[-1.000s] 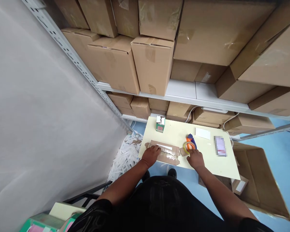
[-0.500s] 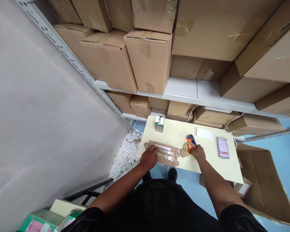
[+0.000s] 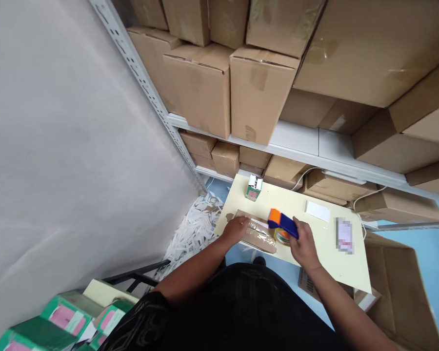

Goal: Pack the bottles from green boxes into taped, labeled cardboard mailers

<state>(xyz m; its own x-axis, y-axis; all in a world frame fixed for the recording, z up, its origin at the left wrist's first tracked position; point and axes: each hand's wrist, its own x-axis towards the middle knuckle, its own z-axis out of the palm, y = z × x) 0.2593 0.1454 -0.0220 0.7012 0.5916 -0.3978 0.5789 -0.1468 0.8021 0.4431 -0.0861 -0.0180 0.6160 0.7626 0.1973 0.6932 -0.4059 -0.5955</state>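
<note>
A flattened cardboard package (image 3: 260, 238), with clear shiny tape along its top and a white strip beside it, lies at the front left of the cream table. My left hand (image 3: 235, 231) bears on the package's left part, its fingers curled over it. In my right hand (image 3: 304, 243) is a tape dispenser (image 3: 287, 225) with a blue handle and an orange head, gripped by the handle. The dispenser's head points left, over the package's right end. Its yellow-edged tape roll hangs beneath the handle.
The cream table (image 3: 336, 268) also bears a small green-and-white box (image 3: 254, 188), a white slip (image 3: 317, 211) and a blurred-out flat item (image 3: 344, 236). Shelves of cardboard boxes (image 3: 263, 92) rise behind it. Shredded paper (image 3: 190, 231) covers the floor at left; a large open carton (image 3: 398, 287) stands at right.
The tape dispenser has been lifted and swung left, toward the package's right end, by my right hand. My left hand stays on the package. The whole view has shifted.
</note>
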